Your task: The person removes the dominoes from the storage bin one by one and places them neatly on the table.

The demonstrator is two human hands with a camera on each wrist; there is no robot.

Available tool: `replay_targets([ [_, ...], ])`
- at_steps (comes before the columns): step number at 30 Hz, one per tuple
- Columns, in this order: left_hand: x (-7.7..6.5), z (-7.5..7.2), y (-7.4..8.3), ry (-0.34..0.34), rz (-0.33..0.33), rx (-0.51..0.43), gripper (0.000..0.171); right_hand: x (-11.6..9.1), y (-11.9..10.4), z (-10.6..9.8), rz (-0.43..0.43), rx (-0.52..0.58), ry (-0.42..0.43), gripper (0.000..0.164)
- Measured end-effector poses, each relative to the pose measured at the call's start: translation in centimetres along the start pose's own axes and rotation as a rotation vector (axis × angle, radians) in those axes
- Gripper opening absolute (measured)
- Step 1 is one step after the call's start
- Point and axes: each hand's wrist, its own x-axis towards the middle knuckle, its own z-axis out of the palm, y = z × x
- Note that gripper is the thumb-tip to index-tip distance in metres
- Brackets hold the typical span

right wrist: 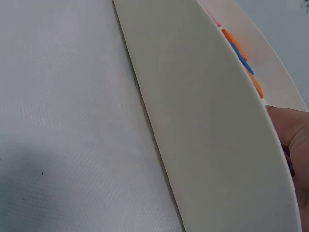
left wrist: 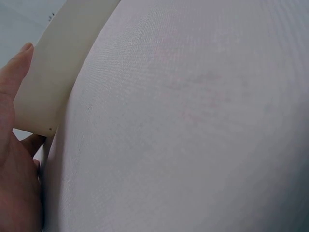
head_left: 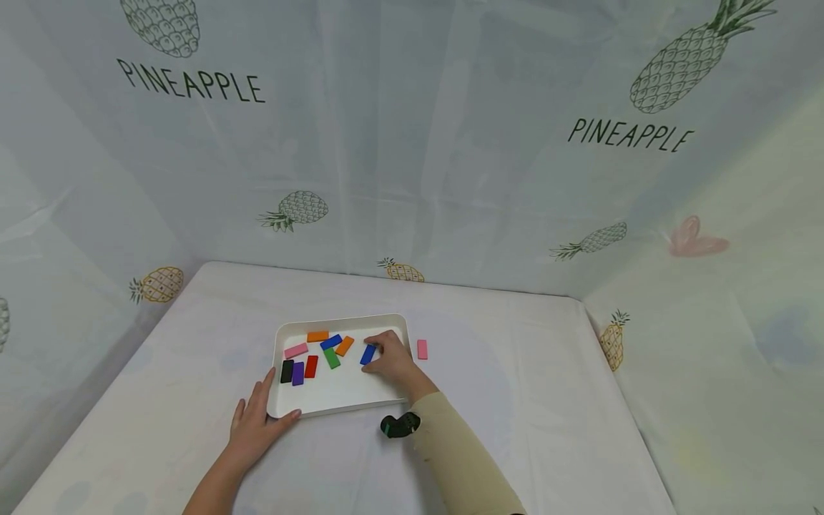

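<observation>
A white rectangular tray holds several small coloured blocks. In its right part my right hand pinches a blue block, thumb at the near end and a finger at the far end. My left hand lies at the tray's near left corner, fingers along the left side and thumb at the front wall. In the left wrist view that hand is partly cut off beside the tray wall. The right wrist view shows part of the right hand behind the tray wall; the held block is hidden there.
To the left in the tray lie a black block, purple block, red block, green block, pink block, another blue block and two orange blocks. Outside, right of the tray, lies another pink block.
</observation>
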Motion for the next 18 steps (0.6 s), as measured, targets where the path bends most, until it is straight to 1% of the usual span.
replay_targets([
  [6, 0.05, 0.0, 0.05, 0.0, -0.003, 0.0, 0.109, 0.14, 0.11, 0.05, 0.0, -0.037, 0.024, 0.056],
  [11, 0.1, 0.03, -0.01, 0.002, -0.007, 0.002, 0.109, -0.28, -0.42, -0.17, 0.03, -0.019, 0.046, 0.053],
  [14, 0.09, 0.0, 0.05, -0.008, -0.015, 0.0, 0.109, -0.49, -0.6, -0.22, 0.046, -0.01, 0.057, 0.051],
  [18, 0.01, -0.02, 0.18, -0.013, -0.017, -0.003, 0.109, -0.46, -0.47, -0.08, 0.059, -0.022, 0.062, 0.049],
])
